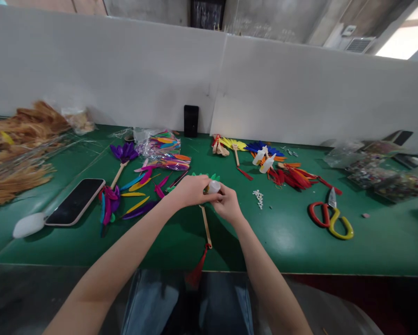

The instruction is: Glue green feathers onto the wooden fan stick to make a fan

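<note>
My left hand (191, 190) and my right hand (228, 204) meet over the green table (285, 232), both closed around a small white bottle (214, 187). Under them lies a green feather fan (209, 177) with a wooden handle (206, 226) and a red tassel (196, 270) that hangs over the table's front edge. My left fingers pinch the bottle from the left, my right fingers grip it from below right.
Loose coloured feathers (139, 186), a purple fan (124, 152) and a phone (76, 201) lie to the left. Finished fans (234, 145), two glue bottles (264, 160), red feathers (292, 177), white beads (258, 198) and scissors (330, 217) lie to the right. Straw bundles (16, 153) sit far left.
</note>
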`<state>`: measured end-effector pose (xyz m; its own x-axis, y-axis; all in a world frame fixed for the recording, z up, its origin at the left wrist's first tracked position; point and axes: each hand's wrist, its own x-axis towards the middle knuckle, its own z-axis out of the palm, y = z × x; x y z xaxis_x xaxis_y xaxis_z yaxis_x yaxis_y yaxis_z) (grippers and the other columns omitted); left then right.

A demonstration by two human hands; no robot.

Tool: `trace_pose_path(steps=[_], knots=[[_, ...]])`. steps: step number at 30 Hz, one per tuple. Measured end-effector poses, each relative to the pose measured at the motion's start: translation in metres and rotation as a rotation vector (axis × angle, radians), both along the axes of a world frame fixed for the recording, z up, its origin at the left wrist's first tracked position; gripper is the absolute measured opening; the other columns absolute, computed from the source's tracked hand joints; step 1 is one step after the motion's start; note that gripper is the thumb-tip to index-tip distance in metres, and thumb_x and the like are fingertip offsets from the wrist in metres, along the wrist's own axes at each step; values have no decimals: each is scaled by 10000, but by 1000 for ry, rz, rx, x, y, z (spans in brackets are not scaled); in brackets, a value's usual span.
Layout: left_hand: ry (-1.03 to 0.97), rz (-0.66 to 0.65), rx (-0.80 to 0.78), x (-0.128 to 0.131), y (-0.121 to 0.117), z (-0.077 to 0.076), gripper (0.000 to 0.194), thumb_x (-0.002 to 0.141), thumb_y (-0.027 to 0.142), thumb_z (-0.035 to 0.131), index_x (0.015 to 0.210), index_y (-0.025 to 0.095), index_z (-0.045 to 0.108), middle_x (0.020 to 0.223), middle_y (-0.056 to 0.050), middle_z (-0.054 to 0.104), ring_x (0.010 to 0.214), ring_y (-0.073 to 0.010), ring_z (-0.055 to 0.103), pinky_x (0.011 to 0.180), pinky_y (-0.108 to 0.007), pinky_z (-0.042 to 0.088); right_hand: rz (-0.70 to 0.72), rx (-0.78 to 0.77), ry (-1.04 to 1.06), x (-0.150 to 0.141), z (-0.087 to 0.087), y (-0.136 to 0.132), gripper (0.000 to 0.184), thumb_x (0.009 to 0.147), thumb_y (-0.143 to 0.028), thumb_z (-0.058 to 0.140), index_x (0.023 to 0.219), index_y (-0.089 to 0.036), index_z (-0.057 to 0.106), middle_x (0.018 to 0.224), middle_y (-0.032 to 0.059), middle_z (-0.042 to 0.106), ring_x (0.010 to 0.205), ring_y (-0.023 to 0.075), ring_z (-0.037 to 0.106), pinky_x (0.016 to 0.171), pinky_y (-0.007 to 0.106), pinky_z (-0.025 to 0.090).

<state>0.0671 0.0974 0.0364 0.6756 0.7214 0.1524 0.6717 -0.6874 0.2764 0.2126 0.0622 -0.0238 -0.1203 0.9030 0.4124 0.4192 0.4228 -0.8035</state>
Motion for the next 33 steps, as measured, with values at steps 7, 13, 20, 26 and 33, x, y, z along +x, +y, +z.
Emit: trace_pose_path(steps=[7, 13, 20, 26, 33], knots=[[-288, -31, -29, 3, 6, -23, 429, 807, 560, 461, 674, 155, 505, 642, -8, 504, 603, -133, 477, 533, -238, 310, 33, -18, 72, 0, 3, 3, 178, 666, -167, 485, 822, -160, 568, 689, 15, 578, 603, 149, 512, 539, 236, 385], [-404, -2, -93, 4, 6, -30, 344, 807, 477, 510, 690, 155, 532, 648, 1, 516, 613, -122, 481, 529, -226, 318, 37, -7, 99, -2, 0, 7, 149, 684, -175, 492, 807, -155, 574, 667, 9, 559, 591, 140, 493, 546, 238, 393], [-449, -4, -117, 4, 10, -37, 315, 800, 444, 535, 703, 145, 555, 627, 7, 506, 585, -118, 468, 513, -220, 313, 1, -40, 112, -3, -7, 9, 182, 667, -171, 505, 826, -155, 592, 687, 11, 579, 600, 142, 513, 541, 231, 407], [-466, -1, -108, 5, 11, -38, 336, 798, 462, 532, 695, 142, 557, 623, 8, 507, 580, -116, 470, 507, -212, 312, 3, -21, 139, -3, -8, 10, 175, 664, -151, 510, 816, -160, 597, 661, -1, 570, 571, 130, 501, 523, 225, 401], [-447, 26, -86, 4, 9, -33, 338, 782, 474, 549, 755, 139, 593, 673, -6, 550, 619, -126, 502, 533, -213, 340, -11, -48, 126, -4, -6, 9, 220, 634, -123, 501, 835, -155, 585, 619, -26, 514, 487, 89, 410, 454, 203, 324]])
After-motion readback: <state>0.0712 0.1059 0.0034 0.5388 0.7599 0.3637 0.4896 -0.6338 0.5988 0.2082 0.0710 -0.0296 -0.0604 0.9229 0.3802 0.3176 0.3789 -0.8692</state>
